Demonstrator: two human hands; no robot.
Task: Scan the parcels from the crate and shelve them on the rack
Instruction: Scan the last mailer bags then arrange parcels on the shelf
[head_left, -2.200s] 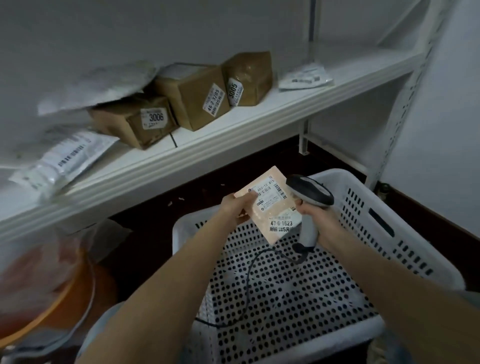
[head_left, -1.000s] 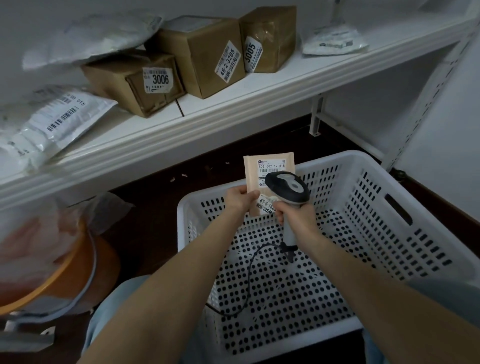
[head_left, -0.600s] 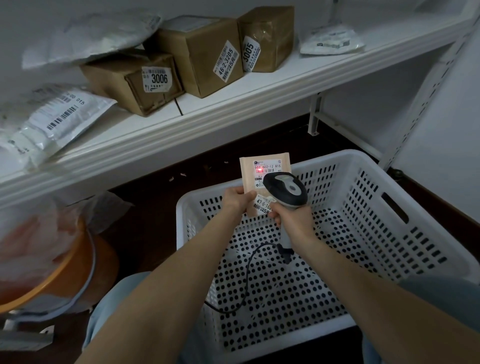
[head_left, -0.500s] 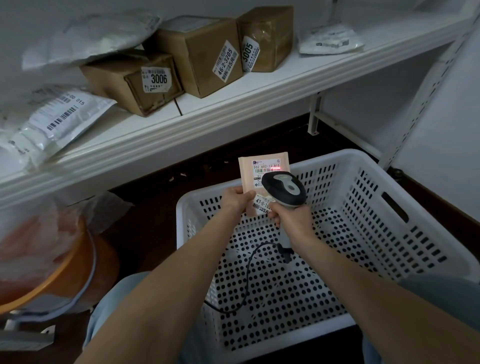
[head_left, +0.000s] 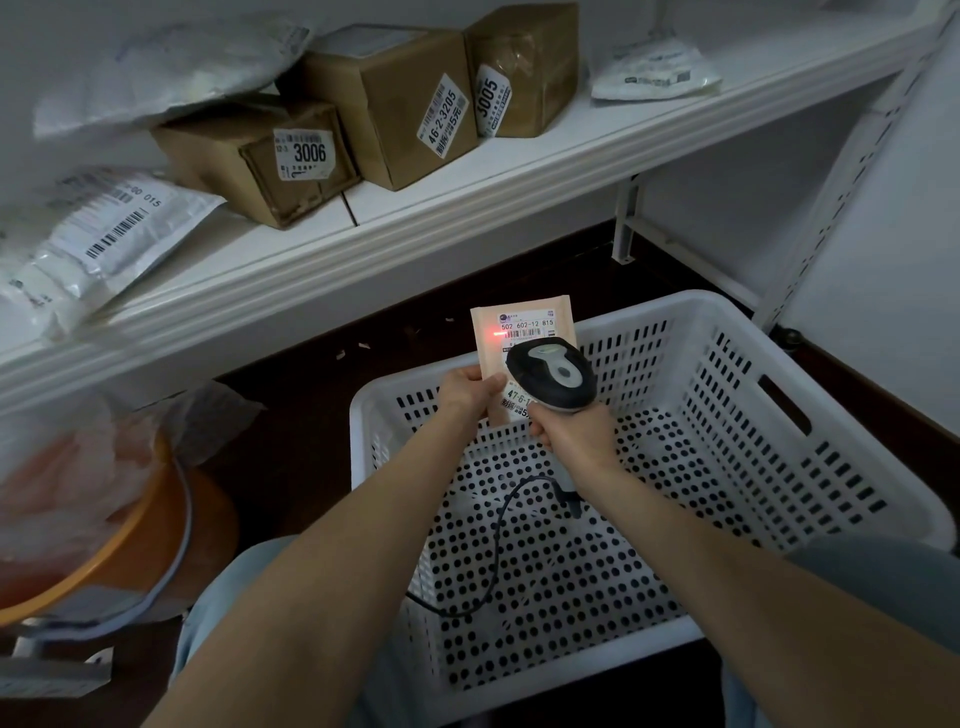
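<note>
Presently the left hand (head_left: 467, 392) pinches the lower left edge of a flat beige parcel (head_left: 519, 319), thumb lying on the labelled face. The parcel is held upright between and just beyond the two hands. Its long axis runs from the hands up and away, top edge pointing toward the rack shelf (head_left: 467, 200), printed label facing the person. A red spot of light sits on the barcode near the label's left side.

The right hand (head_left: 571, 436) is wrapped round the grip of a handheld scanner (head_left: 553, 374). The scanner's dark head overlaps the parcel's lower right part and aims at the label. Its cable (head_left: 493, 545) loops down from below the right hand.

A white perforated crate (head_left: 727, 332) lies directly beneath both hands.

On the shelf beyond and above the left hand stand three brown boxes, marked 3006 (head_left: 249, 161), 46-2-3205 (head_left: 395, 98) and 3005 (head_left: 524, 67). A white mailer bag (head_left: 104, 234) lies further left, another (head_left: 654, 73) above the right hand.
</note>
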